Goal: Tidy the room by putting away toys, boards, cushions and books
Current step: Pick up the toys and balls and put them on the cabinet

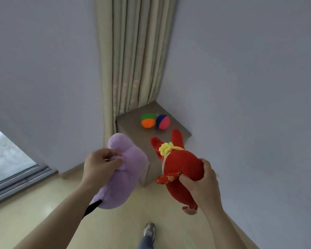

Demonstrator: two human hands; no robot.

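Left hand (101,165) fingers clenched on purple plush (126,169). Right hand (200,184) fingers wrap red plush (181,168) from the right, thumb under its arm.

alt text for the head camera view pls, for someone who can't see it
A person holds a purple plush toy in the left hand and a red plush toy in the right hand, in front of a low grey ledge in a corner. Two colourful balls sit on the ledge beside a beige curtain.

Grey walls (241,69), beige curtain (133,51), pale floor (115,221).
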